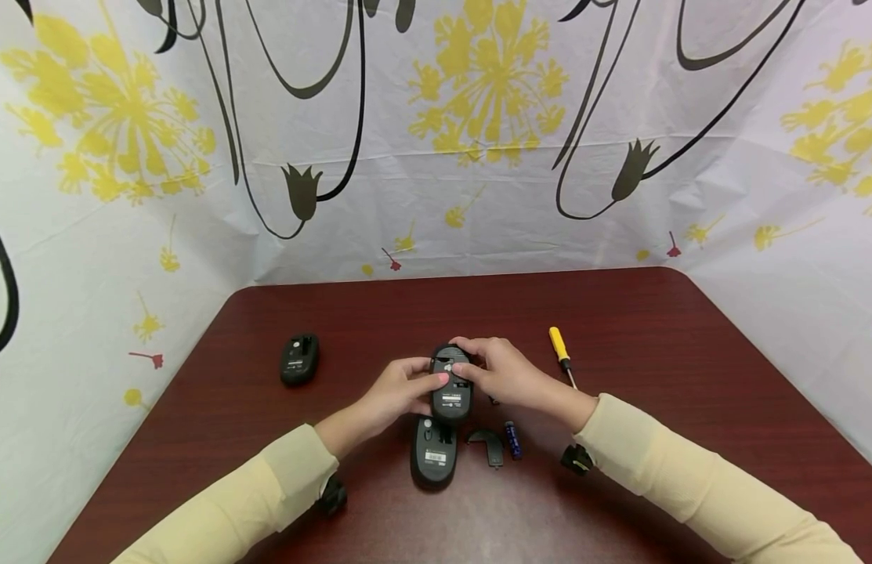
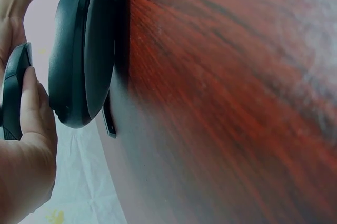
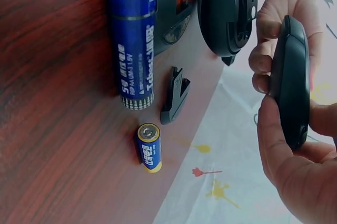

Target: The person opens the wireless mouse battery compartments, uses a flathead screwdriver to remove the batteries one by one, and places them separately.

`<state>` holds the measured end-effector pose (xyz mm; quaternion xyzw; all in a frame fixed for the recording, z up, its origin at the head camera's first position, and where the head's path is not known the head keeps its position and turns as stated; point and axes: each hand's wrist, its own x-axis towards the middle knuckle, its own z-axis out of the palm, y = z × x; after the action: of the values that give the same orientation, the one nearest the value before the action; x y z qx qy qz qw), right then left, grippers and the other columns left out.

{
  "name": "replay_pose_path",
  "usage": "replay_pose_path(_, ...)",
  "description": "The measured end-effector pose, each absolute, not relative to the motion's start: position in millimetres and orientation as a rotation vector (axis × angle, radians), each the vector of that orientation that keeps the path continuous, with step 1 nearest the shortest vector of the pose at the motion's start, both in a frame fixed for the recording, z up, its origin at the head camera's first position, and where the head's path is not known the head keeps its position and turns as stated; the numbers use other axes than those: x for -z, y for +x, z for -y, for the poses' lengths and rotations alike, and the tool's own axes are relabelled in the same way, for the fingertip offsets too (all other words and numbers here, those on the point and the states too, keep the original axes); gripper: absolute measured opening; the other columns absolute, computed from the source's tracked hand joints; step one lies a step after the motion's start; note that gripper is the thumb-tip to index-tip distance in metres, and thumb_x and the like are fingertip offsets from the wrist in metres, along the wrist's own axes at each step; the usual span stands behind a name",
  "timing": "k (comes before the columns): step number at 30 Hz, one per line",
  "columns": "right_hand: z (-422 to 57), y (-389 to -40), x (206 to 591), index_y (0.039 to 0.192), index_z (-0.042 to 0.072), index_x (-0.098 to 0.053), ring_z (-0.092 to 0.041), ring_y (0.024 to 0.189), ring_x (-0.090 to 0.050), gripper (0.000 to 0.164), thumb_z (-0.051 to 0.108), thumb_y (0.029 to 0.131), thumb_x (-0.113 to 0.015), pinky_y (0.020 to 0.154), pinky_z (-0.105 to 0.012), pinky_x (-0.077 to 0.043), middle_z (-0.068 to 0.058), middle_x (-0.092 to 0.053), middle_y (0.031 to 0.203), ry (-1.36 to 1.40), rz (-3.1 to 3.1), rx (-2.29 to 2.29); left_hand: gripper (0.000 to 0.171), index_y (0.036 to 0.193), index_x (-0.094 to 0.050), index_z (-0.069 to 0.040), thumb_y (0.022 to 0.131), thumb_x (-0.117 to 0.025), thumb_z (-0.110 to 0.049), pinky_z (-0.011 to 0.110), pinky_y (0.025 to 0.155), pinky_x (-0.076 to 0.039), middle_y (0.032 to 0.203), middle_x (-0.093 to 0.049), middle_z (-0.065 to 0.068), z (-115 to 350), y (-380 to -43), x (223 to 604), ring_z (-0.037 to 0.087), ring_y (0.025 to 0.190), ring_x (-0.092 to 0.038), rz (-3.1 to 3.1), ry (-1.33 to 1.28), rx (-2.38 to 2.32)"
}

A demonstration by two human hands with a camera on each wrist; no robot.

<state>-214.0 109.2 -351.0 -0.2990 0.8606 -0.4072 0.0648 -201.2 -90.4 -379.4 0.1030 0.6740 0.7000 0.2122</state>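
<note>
Both hands hold a black computer mouse (image 1: 452, 401), underside facing up, above the table. My left hand (image 1: 396, 394) grips its left side, thumb on the underside. My right hand (image 1: 508, 374) grips the upper right, its thumb pressing on the underside near the top. Below them a second black mouse (image 1: 433, 456) lies bottom up, its battery slot uncovered. To its right lie a curved black battery cover (image 1: 489, 448) and a blue AA battery (image 1: 512, 440). The right wrist view also shows a smaller blue and yellow battery (image 3: 149, 148) and a small black cover (image 3: 175, 95).
A third black mouse (image 1: 299, 359) lies bottom up at the left. A screwdriver with a yellow handle (image 1: 559, 345) lies on the right, its tip behind the right forearm. A patterned white cloth (image 1: 436, 211) hangs behind the dark red table (image 1: 379, 305).
</note>
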Motion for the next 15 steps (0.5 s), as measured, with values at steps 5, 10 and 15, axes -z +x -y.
replay_pose_path(5, -108.9, -215.7, 352.2, 0.128, 0.015, -0.045, -0.011, 0.053, -0.049, 0.043, 0.026, 0.088, -0.054, 0.045, -0.026, -0.043, 0.004, -0.060, 0.097, -0.893, -2.618, 1.229, 0.048, 0.120, -0.048, 0.004, 0.083, -0.062, -0.023, 0.038, 0.068, -0.052, 0.105, -0.058, 0.017, 90.4, -201.1, 381.0, 0.023, 0.088, -0.060, -1.860, 0.298, -1.960)
replay_pose_path(10, -108.4, -216.9, 352.9, 0.128, 0.018, -0.046, -0.013, 0.045, -0.042, 0.041, 0.026, 0.088, -0.054, 0.042, -0.026, -0.040, 0.004, -0.060, 0.094, -0.879, -2.631, 1.227, 0.048, 0.120, -0.048, 0.003, 0.083, -0.063, -0.024, 0.039, 0.068, -0.052, 0.105, -0.058, 0.017, 90.8, -200.7, 380.3, 0.024, 0.089, -0.060, -1.844, 0.291, -1.975)
replay_pose_path(15, -106.1, -216.6, 351.4, 0.126, 0.019, -0.047, -0.008, 0.062, -0.055, 0.039, 0.023, 0.088, -0.056, 0.050, -0.025, -0.045, 0.003, -0.059, 0.100, -0.871, -2.629, 1.280, 0.047, 0.119, -0.049, 0.002, 0.082, -0.063, -0.024, 0.038, 0.068, -0.052, 0.104, -0.059, 0.017, 91.2, -199.5, 380.6, 0.024, 0.089, -0.060, -1.837, 0.292, -1.981)
